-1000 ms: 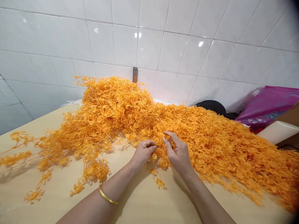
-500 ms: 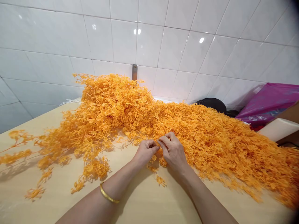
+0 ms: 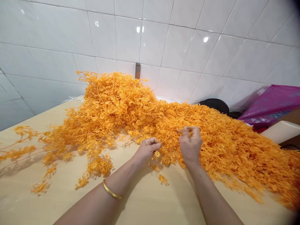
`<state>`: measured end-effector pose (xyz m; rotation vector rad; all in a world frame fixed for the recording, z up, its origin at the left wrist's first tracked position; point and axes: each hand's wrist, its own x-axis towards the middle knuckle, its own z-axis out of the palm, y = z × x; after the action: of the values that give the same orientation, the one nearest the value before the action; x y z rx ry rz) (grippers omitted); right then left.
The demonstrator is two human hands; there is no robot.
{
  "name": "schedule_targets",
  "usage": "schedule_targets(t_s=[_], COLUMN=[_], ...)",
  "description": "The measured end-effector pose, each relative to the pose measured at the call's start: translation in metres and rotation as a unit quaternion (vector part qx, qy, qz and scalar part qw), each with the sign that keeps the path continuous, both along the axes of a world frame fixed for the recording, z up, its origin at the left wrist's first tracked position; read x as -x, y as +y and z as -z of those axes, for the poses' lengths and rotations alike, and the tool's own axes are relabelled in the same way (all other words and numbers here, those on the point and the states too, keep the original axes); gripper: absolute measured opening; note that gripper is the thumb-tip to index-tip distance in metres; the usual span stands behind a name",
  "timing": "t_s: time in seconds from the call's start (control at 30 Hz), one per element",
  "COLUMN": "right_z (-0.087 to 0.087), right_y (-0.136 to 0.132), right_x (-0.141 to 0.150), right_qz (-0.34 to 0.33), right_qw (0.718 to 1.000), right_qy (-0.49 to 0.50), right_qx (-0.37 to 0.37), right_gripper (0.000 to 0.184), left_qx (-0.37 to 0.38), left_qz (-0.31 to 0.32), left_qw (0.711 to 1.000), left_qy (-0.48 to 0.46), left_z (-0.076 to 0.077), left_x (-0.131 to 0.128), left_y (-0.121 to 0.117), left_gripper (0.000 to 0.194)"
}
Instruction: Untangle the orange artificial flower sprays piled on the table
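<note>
A large heap of orange artificial flower sprigs (image 3: pixel 122 103), thin-stemmed and plastic-looking, covers much of the pale tabletop (image 3: pixel 150 209). My left hand (image 3: pixel 146 150) is closed in a pinch at the heap's near edge, with a small orange flower piece (image 3: pixel 157 154) hanging under its fingertips. To the right, my right hand (image 3: pixel 191 145) is raised in front of the heap, its fingers bent and smeared by motion. Whether it holds anything does not show. A loose orange flower head (image 3: pixel 163 179) lies on the table below my hands.
White wall tiles (image 3: pixel 152 40) rise behind the table, with a metal bracket (image 3: pixel 137 70) at their foot. Behind the heap at right are a black rounded object (image 3: pixel 215 105), a purple patterned bag (image 3: pixel 269 101) and a cream-coloured roll-like object (image 3: pixel 283 132). Stray sprigs (image 3: pixel 21 153) spread out at left.
My right hand has parted from my left and moved right and slightly up. My left hand has stayed near its place, still pinched. The view has shifted slightly.
</note>
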<state>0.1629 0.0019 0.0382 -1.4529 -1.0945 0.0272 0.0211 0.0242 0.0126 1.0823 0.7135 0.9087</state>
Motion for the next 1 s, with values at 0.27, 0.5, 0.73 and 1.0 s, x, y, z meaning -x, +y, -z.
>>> schedule_targets(t_s=[0.27,0.5,0.73,1.0], right_z=[-0.005,-0.006,0.007,-0.008], right_y=[-0.008,-0.017,-0.016,-0.018], right_x=[-0.004,0.028,0.031,0.028], right_qz=[-0.15,-0.255,-0.281,-0.429], right_qw=[0.984,0.94,0.922,0.868], right_qy=[0.009,-0.116,-0.163,-0.158], right_qx=[0.095,0.194,0.21,0.195], right_gripper=[0.023,0.026,0.02,0.016], left_qx=[0.063,0.095,0.142,0.244], left_qz=[-0.092,-0.066,-0.068,0.019], left_qw=[0.99,0.983,0.971,0.93], left_qy=[-0.082,-0.144,-0.18,-0.274], left_z=[0.004,0.008,0.005,-0.002], left_x=[0.001,-0.001,0.001,0.005], left_y=[0.011,0.007,0.011,0.011], left_gripper=[0.016,0.017,0.007,0.021])
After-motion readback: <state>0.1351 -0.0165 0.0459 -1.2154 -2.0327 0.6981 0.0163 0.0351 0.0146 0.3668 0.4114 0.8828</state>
